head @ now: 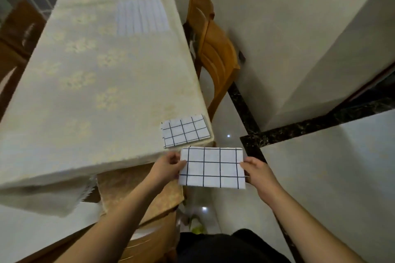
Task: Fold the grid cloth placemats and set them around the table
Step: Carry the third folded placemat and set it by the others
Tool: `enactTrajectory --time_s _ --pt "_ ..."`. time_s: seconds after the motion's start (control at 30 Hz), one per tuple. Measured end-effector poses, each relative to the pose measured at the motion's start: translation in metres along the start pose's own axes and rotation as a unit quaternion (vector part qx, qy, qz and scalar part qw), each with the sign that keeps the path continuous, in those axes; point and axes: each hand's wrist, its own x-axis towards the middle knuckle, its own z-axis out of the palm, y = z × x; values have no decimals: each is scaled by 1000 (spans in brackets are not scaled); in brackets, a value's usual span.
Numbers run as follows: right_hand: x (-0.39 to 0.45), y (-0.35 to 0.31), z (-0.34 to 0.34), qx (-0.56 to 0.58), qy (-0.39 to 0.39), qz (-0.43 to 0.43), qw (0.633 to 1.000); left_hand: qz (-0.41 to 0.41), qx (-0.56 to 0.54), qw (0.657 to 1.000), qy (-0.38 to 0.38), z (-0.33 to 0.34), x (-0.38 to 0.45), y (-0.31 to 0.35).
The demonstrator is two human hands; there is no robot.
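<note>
Folded grid placemat (212, 167): white cloth with a dark line grid, carrying no readable writing, brand or label. It is held flat in the air between both hands, just off the near right corner of the surface (85, 92) and above the pale floor (320, 177).

Left grip: the left hand (165, 165) pinches the left short edge of the held placemat, thumb on top and fingers curled beneath. To the left of this grip lies the surface, covered by a cream tablecloth with a faint floral pattern; its near edge hangs down in a fringed drop. Below the left forearm sits a chair (136, 196) with a tan patterned cushion, partly tucked under the surface.

Between the grips, and just beyond the held placemat, a second folded grid placemat (185, 130) lies flat at the near right corner of the surface, its right edge close to the surface edge. The two placemats are near each other; whether they touch cannot be told. A third pale folded cloth (142, 17), blurred, lies near the far right edge.

Right grip: the right hand (259, 172) grasps the right short edge, fingers curled round it. Beyond this grip stands a wooden chair (213, 49) beside the surface. To the right lie open floor tiles with a dark marble border (299, 132) and a pale wall (299, 28).
</note>
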Motion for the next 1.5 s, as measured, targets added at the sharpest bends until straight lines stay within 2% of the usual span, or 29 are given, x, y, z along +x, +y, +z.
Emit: enactTrajectory --time_s 0.4,0.57,0.77,1.13,1.2,1.27,1.3,1.4,1.5 --pt "124 -54 57 -92 -103 -6 990 -90 -36 984 147 -33 77 3" --pt "161 -77 76 -143 -136 -38 980 -109 30 976 186 -40 102 6" --pt "192 -84 93 -230 -134 -54 963 -116 112 962 221 -45 127 12" --pt "211 -82 99 -322 -101 -103 936 -128 117 959 226 -46 146 1" --pt "206 -83 99 -308 -68 -139 939 -87 150 941 291 -45 143 -3" --pt "202 -82 101 -315 -30 -202 927 11 225 905 361 -41 139 -5" --pt "200 -80 103 -325 -29 -235 916 65 262 888 372 -37 136 -5" --pt "191 -69 117 -363 -98 -331 865 189 366 857 309 -18 131 -14" --pt "184 -55 134 -420 -129 -425 791 222 441 839 228 1 131 -29"
